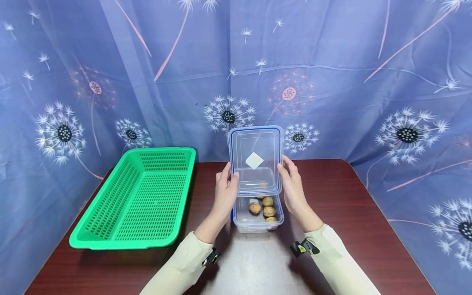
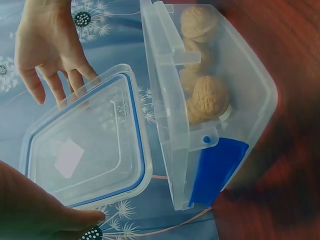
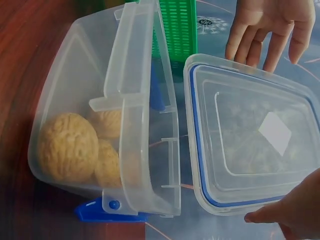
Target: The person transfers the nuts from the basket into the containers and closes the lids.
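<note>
A clear lid (image 1: pixel 255 159) with a blue seal and a white sticker is held upright, tilted, just above the far end of a clear plastic box (image 1: pixel 254 224). Several walnuts (image 1: pixel 268 211) lie in the box, which stands on the dark red table (image 1: pixel 350 213). My left hand (image 1: pixel 226 184) pinches the lid's left edge, thumb in front. My right hand (image 1: pixel 289 180) pinches its right edge the same way. The left wrist view shows the lid (image 2: pixel 85 145), the box wall (image 2: pixel 250 75) and the walnuts (image 2: pixel 210 95). The right wrist view shows the lid (image 3: pixel 250 130) beside the box (image 3: pixel 75 75).
A green slotted basket (image 1: pixel 144 196) stands to the left of the box, close to my left forearm. A blue latch (image 2: pixel 217 170) hangs open on the box's side. A flowered blue curtain closes off the back and sides of the table.
</note>
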Demonstrator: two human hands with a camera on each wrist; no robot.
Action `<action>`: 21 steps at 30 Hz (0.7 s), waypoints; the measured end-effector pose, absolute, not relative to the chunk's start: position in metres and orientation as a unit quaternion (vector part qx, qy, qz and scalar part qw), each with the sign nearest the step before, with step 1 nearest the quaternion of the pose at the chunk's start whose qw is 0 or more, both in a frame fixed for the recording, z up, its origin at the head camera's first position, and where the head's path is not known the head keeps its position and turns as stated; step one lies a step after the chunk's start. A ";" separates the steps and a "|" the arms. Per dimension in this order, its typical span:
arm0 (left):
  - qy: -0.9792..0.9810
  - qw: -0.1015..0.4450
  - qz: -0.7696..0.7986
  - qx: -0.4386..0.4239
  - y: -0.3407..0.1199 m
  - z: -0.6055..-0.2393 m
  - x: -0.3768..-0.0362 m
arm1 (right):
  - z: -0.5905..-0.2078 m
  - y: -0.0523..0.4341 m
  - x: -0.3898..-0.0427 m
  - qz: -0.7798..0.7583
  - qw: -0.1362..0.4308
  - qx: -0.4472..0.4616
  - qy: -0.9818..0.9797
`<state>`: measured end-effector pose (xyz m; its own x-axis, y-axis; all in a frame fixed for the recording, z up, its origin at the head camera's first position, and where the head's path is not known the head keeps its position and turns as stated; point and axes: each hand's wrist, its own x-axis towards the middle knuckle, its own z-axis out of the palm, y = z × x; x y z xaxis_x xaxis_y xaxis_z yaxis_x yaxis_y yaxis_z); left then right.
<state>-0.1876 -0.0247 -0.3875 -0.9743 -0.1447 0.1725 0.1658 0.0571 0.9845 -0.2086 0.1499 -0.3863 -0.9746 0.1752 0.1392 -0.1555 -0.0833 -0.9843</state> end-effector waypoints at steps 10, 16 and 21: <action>-0.711 0.072 -0.700 -0.010 -0.034 -0.385 -0.186 | -0.390 0.150 -0.208 0.777 0.087 0.043 -0.622; -0.695 0.051 -0.717 -0.006 -0.037 -0.388 -0.189 | -0.393 0.154 -0.209 0.783 0.084 0.053 -0.614; -0.651 0.048 -0.757 -0.022 -0.038 -0.390 -0.191 | -0.396 0.158 -0.208 0.791 0.072 0.064 -0.605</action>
<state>-0.1906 -0.0376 -0.3901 -0.9944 -0.0450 0.0956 0.1013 -0.1474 0.9839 -0.2082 0.1583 -0.3963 -0.9816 0.0361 0.1874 -0.1903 -0.2589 -0.9470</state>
